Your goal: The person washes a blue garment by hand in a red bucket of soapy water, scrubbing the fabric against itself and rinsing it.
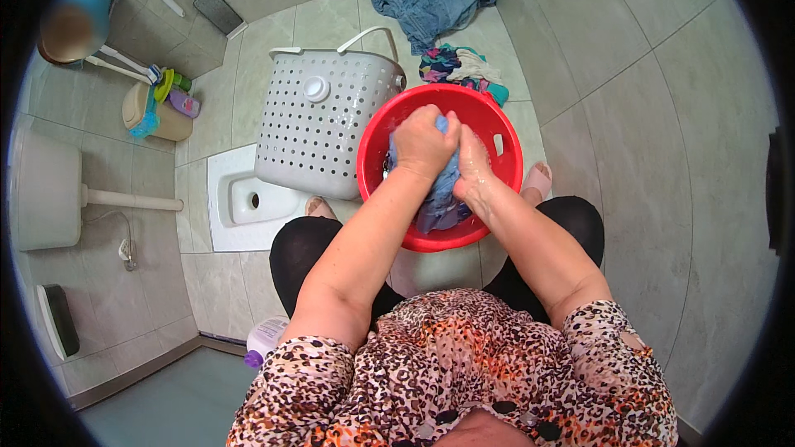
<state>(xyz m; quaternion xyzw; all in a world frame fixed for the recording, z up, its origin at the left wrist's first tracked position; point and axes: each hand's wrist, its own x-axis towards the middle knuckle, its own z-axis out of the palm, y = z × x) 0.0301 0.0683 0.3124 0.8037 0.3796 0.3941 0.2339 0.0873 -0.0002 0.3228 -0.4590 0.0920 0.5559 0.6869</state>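
Observation:
A wet blue garment (442, 189) is gripped by both my hands inside a red plastic tub (508, 164) standing between my feet. My left hand (427, 141) clasps its upper part with curled fingers. Close beside it, nearly touching, my right hand (473, 158) squeezes the same cloth and looks wet. The lower folds of the cloth hang down to the tub's near inside, where darker fabric shows. My forearms hide part of the tub's near rim, and an oval handle hole is seen in its right wall.
Against the tub's left leans a grey perforated laundry basket (310, 130), partly over a white squat toilet (239, 239). Denim clothing (444, 3) and a patterned cloth heap (469, 68) lie beyond the tub. A purple-capped bottle (264, 338) stands by my left side; a tiled wall (621, 105) rises at right.

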